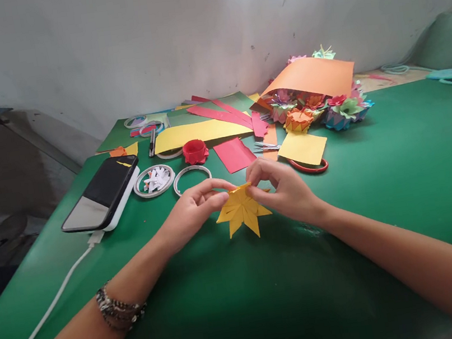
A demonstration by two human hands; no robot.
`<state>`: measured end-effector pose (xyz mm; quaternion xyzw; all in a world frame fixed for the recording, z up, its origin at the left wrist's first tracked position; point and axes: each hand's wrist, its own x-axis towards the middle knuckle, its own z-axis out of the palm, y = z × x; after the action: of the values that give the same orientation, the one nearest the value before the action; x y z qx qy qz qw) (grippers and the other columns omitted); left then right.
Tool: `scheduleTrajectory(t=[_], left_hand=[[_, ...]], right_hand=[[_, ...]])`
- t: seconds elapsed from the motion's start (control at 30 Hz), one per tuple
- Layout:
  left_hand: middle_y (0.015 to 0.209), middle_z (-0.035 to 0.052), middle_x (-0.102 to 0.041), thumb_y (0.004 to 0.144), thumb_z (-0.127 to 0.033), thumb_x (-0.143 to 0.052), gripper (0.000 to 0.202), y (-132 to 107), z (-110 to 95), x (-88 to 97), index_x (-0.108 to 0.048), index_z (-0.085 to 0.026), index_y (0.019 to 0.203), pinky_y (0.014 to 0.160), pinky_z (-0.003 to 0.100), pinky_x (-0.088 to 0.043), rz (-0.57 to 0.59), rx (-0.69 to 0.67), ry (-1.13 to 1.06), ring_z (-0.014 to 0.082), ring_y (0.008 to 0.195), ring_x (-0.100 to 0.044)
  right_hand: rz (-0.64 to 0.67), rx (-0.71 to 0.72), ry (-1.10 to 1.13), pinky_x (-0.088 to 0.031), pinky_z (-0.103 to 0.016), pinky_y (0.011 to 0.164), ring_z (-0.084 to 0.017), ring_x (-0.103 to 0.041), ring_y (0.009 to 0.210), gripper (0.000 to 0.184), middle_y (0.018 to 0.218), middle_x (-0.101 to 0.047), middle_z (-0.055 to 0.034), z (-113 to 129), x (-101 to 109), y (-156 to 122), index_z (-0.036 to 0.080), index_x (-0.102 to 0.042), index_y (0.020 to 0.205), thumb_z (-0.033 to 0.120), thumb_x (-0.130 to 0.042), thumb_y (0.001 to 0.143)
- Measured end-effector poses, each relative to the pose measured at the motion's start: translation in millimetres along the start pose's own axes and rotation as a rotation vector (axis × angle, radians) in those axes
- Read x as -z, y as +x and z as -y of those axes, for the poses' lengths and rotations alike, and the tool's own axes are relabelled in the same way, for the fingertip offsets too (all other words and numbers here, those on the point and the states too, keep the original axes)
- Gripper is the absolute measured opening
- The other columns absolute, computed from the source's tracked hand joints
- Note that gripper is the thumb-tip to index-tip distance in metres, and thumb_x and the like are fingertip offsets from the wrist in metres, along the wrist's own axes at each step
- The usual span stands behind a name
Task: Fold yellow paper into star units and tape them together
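Note:
A folded yellow paper star [242, 211] with several points is held just above the green table [399, 166]. My left hand [195, 210] pinches its upper left edge between thumb and fingers. My right hand [283, 186] pinches its upper right edge, fingers curled over the paper. A beaded bracelet [118, 311] sits on my left wrist.
A phone [103, 192] on a white power bank with a white cable [45, 321] lies at the left. Tape rolls [153, 181], a red paper cup [195, 151], coloured paper sheets [199, 132], scissors with red handles [309, 167] and a pile of paper flowers [318, 107] under an orange sheet lie behind my hands.

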<state>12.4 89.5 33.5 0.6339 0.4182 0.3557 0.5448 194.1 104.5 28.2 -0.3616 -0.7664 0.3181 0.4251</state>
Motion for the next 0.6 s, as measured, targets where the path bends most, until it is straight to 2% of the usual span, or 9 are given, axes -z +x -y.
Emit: scheduleTrajectory(t=[0.07,0.17,0.23,0.4,0.5,0.6], left_hand=[[0.085,0.0020,-0.058,0.076,-0.035,-0.050,0.022,0.3,0.4,1.7,-0.059,-0.019,0.088,0.073,0.028,-0.047,-0.011,0.023,-0.060,0.0133,0.078,-0.056],[0.092,0.0017,-0.058,0.072,-0.032,-0.055,0.022,0.8,1.3,1.6,-0.056,-0.020,0.090,0.076,0.027,-0.047,-0.086,-0.014,-0.052,0.0133,0.083,-0.057],[0.095,0.0020,-0.056,0.069,-0.030,-0.058,0.024,1.3,1.9,0.4,-0.051,-0.019,0.088,0.074,0.028,-0.048,-0.165,-0.040,0.013,0.0141,0.084,-0.058],[0.077,0.0002,-0.055,0.070,-0.030,-0.056,0.016,1.4,4.9,-3.8,-0.048,-0.017,0.076,0.068,0.029,-0.049,-0.283,-0.066,0.290,0.0131,0.070,-0.058],[0.081,0.0007,-0.052,0.073,-0.029,-0.053,0.012,0.1,6.6,-6.2,-0.050,-0.017,0.074,0.066,0.026,-0.048,-0.305,-0.151,0.424,0.0113,0.069,-0.056],[0.084,0.0008,-0.050,0.072,-0.031,-0.054,0.015,-1.1,6.3,-8.3,-0.050,-0.017,0.073,0.066,0.025,-0.048,-0.251,-0.174,0.452,0.0129,0.076,-0.055]], right_hand=[[-0.006,-0.025,0.025,-0.042,-0.024,0.059,-0.009,-0.048,0.065,0.010,0.070,-0.050,0.0008,0.2,1.1,0.5,0.017,-0.045,0.064,0.009,-0.049,0.068],[-0.050,-0.056,0.052,-0.042,-0.025,0.059,-0.009,-0.048,0.066,0.009,0.070,-0.050,0.0005,-1.2,1.9,1.4,0.017,-0.044,0.065,0.010,-0.049,0.068],[-0.084,-0.081,0.070,-0.041,-0.025,0.059,-0.009,-0.047,0.066,0.010,0.070,-0.049,0.0005,-2.6,1.4,1.8,0.017,-0.042,0.063,0.012,-0.050,0.068],[-0.075,-0.131,0.109,-0.041,-0.025,0.059,-0.009,-0.047,0.066,0.013,0.070,-0.048,0.0007,-3.6,-4.4,0.0,0.018,-0.040,0.060,0.014,-0.050,0.067],[-0.055,-0.136,0.138,-0.041,-0.025,0.059,-0.009,-0.047,0.066,0.012,0.069,-0.047,0.0011,-2.8,-8.5,-1.5,0.017,-0.040,0.060,0.014,-0.050,0.067],[-0.065,-0.190,0.175,-0.040,-0.024,0.058,-0.008,-0.046,0.063,0.012,0.068,-0.046,0.0020,-1.4,-9.7,-1.8,0.017,-0.040,0.060,0.016,-0.051,0.066]])
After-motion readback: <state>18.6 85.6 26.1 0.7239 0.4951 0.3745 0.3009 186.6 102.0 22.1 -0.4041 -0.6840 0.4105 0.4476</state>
